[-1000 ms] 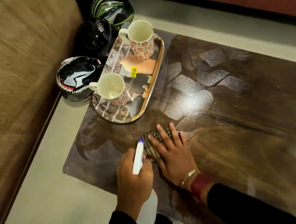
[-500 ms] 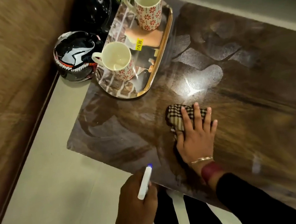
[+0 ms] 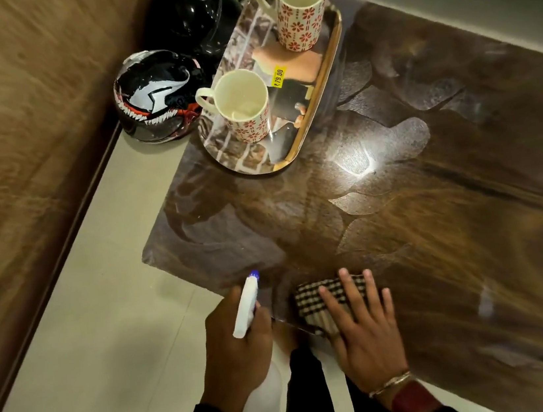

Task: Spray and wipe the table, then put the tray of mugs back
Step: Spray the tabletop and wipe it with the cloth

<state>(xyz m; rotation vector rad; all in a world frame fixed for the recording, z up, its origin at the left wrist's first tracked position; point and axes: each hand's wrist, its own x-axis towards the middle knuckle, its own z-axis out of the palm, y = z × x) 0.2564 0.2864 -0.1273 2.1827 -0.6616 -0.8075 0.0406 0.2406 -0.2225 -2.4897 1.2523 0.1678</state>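
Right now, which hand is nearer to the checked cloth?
Right. The right hand lies flat on the checked cloth; the left hand grips the spray bottle just left of the cloth, not touching it.

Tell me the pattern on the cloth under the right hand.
The cloth has a dark-and-cream check; the head view shows it.

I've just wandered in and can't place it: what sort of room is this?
Probably a home living room: a low polished table, what looks like a sofa alongside it, and a serving tray set out on top.
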